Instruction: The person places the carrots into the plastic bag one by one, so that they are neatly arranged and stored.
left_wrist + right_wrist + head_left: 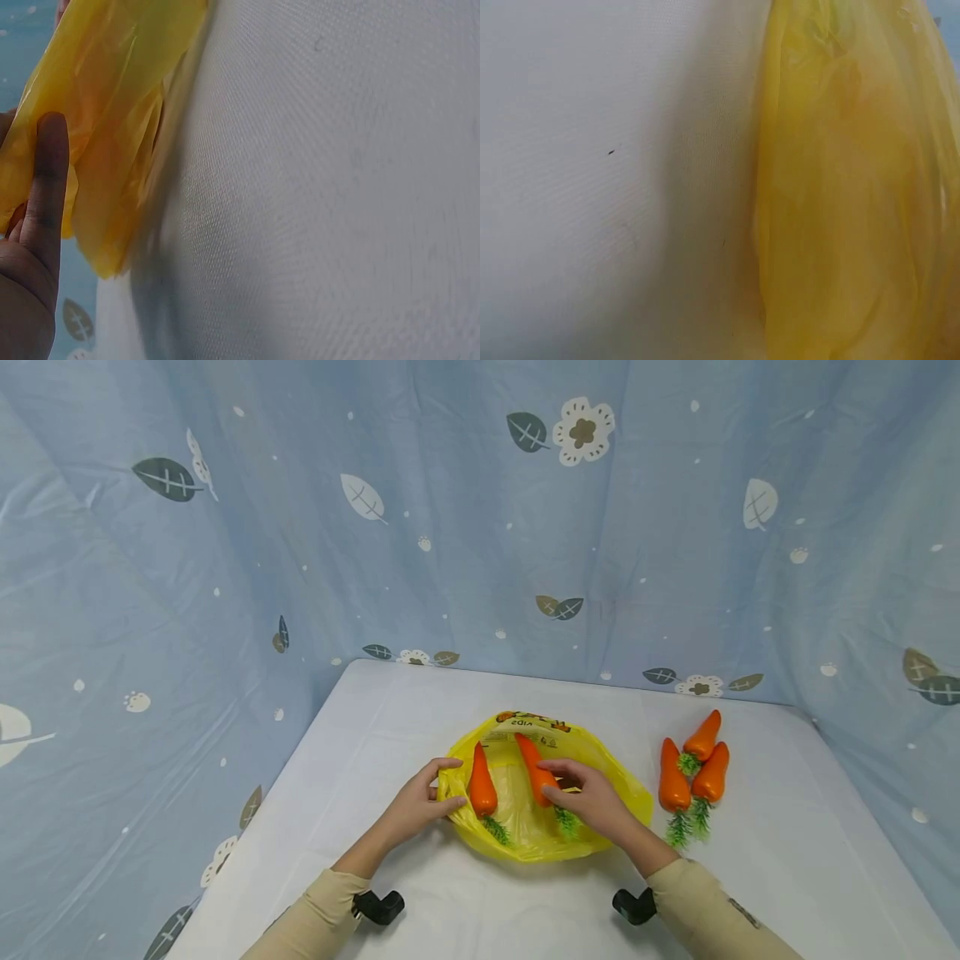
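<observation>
Leftmost, the left hand [422,800] pinches the rim of a yellow bag [517,847]; one carrot [482,787] lies inside, then a second carrot [533,767], gripped by the right hand [592,797]; farther right, three carrots [709,774] lie clustered on the table [795,827].

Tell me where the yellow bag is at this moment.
In the head view, the yellow bag sits on the white table, below and right of centre; the left hand grips its left rim, and three carrots lie to its right.
</observation>
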A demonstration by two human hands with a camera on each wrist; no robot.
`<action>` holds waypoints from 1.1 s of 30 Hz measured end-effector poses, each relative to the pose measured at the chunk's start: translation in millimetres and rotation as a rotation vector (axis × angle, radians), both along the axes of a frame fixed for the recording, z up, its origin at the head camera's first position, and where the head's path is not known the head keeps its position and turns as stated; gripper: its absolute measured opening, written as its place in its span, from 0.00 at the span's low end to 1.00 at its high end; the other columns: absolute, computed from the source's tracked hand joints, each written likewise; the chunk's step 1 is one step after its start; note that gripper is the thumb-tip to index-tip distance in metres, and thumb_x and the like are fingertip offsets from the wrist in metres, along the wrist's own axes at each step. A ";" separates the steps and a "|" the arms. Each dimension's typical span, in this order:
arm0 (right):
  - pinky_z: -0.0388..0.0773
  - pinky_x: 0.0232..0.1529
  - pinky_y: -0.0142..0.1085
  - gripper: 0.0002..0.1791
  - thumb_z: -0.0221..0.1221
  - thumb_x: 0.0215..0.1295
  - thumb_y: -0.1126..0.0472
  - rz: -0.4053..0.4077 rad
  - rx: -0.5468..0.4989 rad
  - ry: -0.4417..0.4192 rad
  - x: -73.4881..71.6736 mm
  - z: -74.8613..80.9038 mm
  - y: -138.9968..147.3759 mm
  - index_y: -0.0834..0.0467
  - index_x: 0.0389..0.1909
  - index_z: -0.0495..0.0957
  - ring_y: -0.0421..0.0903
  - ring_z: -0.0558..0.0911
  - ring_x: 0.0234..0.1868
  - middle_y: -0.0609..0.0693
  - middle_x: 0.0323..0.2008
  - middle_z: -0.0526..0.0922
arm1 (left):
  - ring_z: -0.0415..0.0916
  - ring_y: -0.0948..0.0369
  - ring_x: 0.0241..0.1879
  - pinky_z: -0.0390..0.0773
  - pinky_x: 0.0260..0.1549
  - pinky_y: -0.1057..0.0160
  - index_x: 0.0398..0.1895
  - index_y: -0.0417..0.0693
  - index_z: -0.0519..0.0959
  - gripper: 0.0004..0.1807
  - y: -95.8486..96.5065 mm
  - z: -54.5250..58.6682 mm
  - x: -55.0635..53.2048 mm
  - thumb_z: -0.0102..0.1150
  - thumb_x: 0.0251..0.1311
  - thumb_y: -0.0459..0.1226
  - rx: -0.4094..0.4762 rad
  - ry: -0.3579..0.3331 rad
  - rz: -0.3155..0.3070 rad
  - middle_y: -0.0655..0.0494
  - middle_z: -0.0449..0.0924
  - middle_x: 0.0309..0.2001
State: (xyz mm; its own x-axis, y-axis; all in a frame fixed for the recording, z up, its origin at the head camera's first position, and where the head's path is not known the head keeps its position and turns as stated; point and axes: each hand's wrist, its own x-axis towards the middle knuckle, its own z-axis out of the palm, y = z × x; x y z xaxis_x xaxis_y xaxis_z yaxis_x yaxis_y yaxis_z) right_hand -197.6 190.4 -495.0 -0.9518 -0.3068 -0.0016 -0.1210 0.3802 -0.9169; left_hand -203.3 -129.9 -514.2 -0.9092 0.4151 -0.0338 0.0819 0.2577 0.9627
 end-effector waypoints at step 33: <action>0.81 0.51 0.42 0.21 0.69 0.66 0.56 -0.023 -0.002 -0.028 -15.5 -25.4 -38.7 0.51 0.59 0.82 0.49 0.81 0.50 0.49 0.54 0.83 | 0.85 0.56 0.36 0.85 0.36 0.50 0.72 0.41 0.64 0.35 1.2 6.0 1.3 0.68 0.65 0.36 0.027 -0.018 -0.010 0.36 0.71 0.62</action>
